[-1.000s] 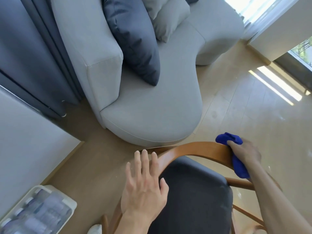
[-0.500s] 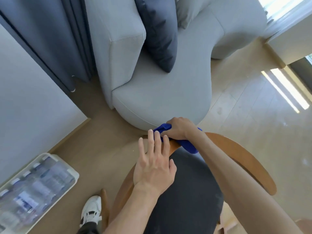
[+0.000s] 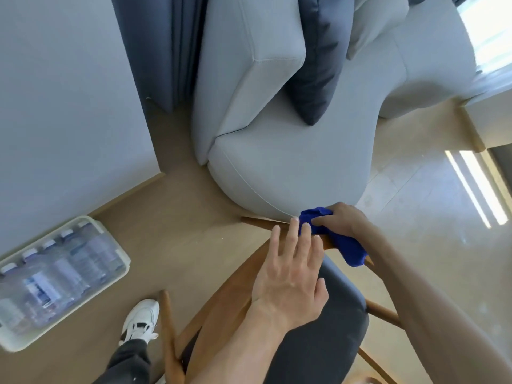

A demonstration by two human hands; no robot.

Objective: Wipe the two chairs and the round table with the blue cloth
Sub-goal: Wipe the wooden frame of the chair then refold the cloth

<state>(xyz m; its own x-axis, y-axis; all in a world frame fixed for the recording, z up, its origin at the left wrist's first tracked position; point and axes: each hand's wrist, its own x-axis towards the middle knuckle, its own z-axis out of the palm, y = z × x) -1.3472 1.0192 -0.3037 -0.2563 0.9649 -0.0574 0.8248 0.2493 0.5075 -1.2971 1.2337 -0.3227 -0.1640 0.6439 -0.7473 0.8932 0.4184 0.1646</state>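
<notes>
So I'm standing over the chair (image 3: 329,325) right now, looking straight down at its dark grey seat cushion, with my white sneaker (image 3: 141,318) poking out on the floor to the left of it. My left hand (image 3: 291,275) is hovering flat over the curved wooden backrest, fingers straight and a bit spread, thumb out to the side over the cushion, not holding anything. Can't honestly tell if my palm is touching the wood or just floating above it. Just past my left fingertips, my right hand (image 3: 342,220) is reaching across and gripping the blue cloth (image 3: 346,246), fingers curled over the bunched-up top of it, pressing it onto the top rail of the backrest. One end of the cloth is hanging down off the rail toward the seat. Off to my left on the floor a shrink-wrapped pack of water bottles (image 3: 58,278) is sitting in a white tray, near the wall. Right behind the chair back, the light grey sofa (image 3: 291,167) is curving away, with a dark cushion (image 3: 315,59) leaning on it, and dark curtains (image 3: 160,48) are hanging in the corner beyond.
</notes>
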